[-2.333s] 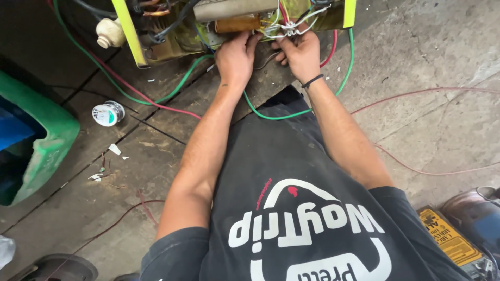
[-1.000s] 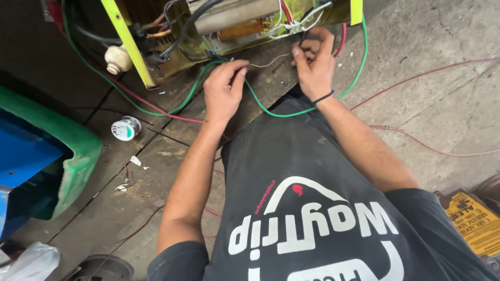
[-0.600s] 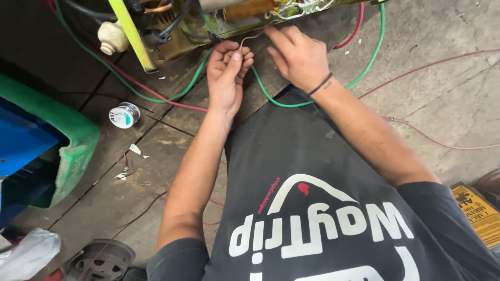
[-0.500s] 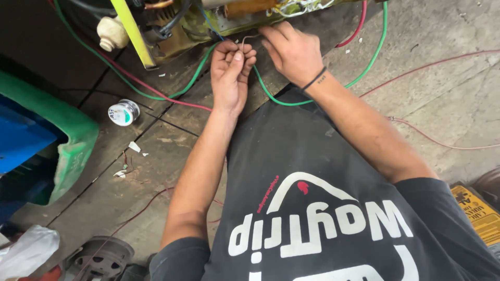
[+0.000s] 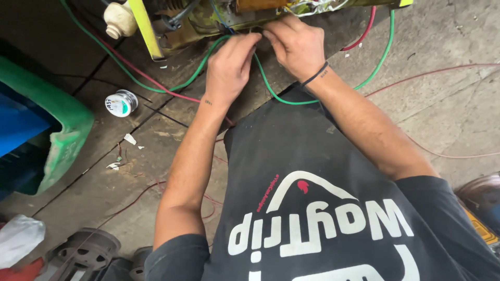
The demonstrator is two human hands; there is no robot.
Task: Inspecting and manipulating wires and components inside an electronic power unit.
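A yellow-framed machine sits at 12 o'clock; below it the left hand and right hand both pinch thin wire ends (green cable looping beneath), a solder spool at 9 o'clock.

My clothes and my two bare arms, seen from above

I wear a dark grey, almost black T-shirt with short sleeves that end above my elbows, so both forearms are uncovered. On the chest there is a big white print: thick rounded letters under a white curved arch, with one small red shape inside the arch and a thin line of small red text beside it. On my right wrist I have a thin dark band. Near this band there is a small dark marking, and on my left wrist there is one more. I wear no gloves.
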